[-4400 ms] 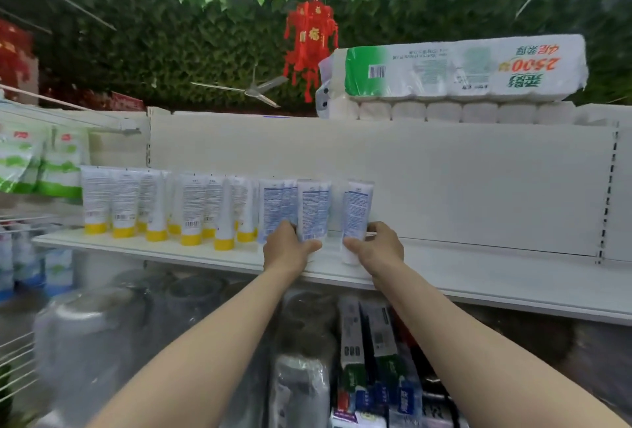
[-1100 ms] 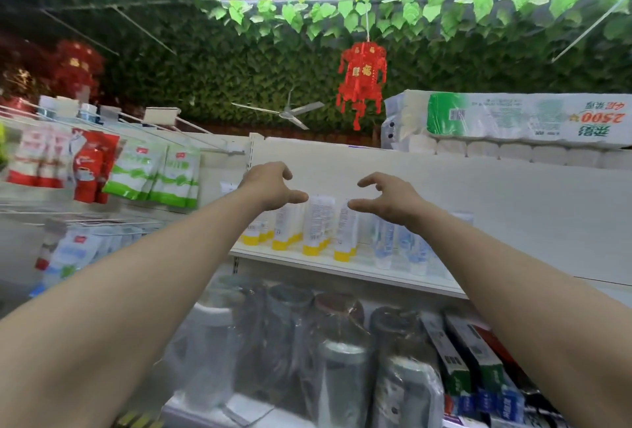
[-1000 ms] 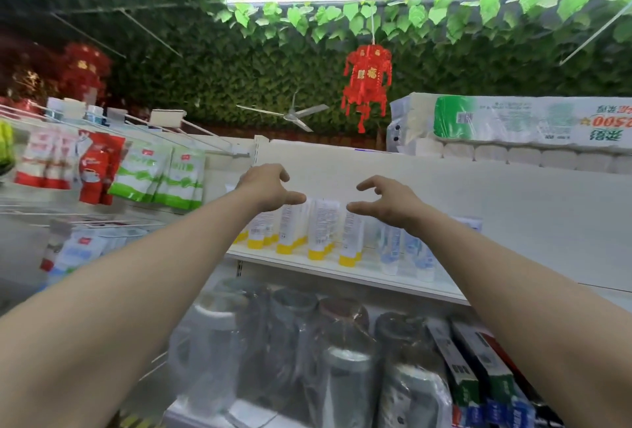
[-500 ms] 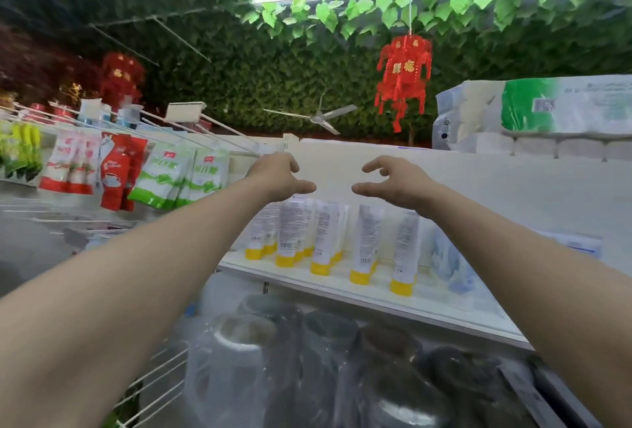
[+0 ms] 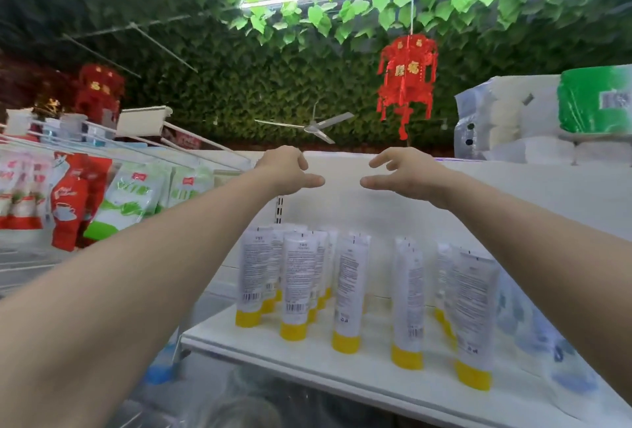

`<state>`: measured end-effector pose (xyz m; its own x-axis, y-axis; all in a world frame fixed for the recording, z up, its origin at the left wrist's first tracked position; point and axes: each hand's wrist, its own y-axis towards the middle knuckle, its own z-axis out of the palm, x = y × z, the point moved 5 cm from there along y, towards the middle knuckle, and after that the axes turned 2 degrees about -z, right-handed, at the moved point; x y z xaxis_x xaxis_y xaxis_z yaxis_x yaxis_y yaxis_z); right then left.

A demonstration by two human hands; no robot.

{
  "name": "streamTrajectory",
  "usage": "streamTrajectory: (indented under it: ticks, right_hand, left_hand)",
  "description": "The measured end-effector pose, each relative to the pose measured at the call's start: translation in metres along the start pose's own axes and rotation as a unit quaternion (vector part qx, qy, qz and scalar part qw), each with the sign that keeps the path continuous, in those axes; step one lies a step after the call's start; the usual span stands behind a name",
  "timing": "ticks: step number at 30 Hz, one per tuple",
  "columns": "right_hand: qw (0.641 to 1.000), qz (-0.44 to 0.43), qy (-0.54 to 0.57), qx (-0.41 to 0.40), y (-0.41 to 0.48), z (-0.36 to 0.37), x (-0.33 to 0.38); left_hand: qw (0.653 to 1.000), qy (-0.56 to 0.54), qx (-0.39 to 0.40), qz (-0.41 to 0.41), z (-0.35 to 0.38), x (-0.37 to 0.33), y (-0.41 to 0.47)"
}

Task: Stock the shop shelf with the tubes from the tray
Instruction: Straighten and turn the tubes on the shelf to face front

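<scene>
White tubes [image 5: 345,291] with yellow caps stand cap-down in rows on the white shelf [image 5: 307,356], while a person's left hand [image 5: 287,171] and right hand [image 5: 407,176] hover empty well above them, fingers [image 5: 383,159] loosely spread and gripping nothing. With the tray out of view, the next tubes look best brought a few at a time and lowered straight down, cap first, into the gaps between rows, so the lightly balanced neighbours are not knocked over

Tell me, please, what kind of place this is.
Probably a small shop: yellow-capped tubes stand in rows on a white shelf, packets hang at the left, and a toilet paper pack lies above.
</scene>
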<state>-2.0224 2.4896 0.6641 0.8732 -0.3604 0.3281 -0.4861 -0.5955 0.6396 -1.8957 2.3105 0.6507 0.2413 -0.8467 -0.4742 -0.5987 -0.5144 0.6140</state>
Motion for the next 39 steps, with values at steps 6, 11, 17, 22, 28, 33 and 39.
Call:
streamTrajectory:
  ticks: [6, 11, 17, 22, 28, 33, 39]
  right_hand:
    - [0.999, 0.042, 0.005, 0.024, 0.021, 0.033, -0.004]
    - [0.997, 0.064, -0.003, 0.034, 0.041, 0.058, 0.004]
    - [0.992, 0.11, -0.024, 0.062, 0.061, 0.089, 0.018]
    - [0.985, 0.143, -0.033, 0.087, 0.073, 0.106, 0.022]
    - [0.966, 0.198, -0.079, 0.144, 0.081, 0.123, 0.016]
    - [0.956, 0.195, -0.105, 0.194, 0.091, 0.129, 0.009]
    - [0.939, 0.207, -0.121, 0.247, 0.091, 0.134, -0.005]
  left_hand:
    - [0.999, 0.001, 0.04, 0.006, 0.016, 0.03, 0.03]
    - [0.997, 0.009, 0.076, 0.004, 0.021, 0.063, 0.053]
    - [0.992, 0.008, 0.119, 0.027, 0.028, 0.099, 0.085]
    - [0.983, -0.003, 0.165, 0.079, 0.046, 0.12, 0.105]
    - [0.968, -0.038, 0.218, 0.12, 0.069, 0.128, 0.111]
    - [0.956, -0.036, 0.268, 0.11, 0.084, 0.127, 0.115]
    - [0.938, -0.036, 0.337, 0.076, 0.101, 0.125, 0.12]
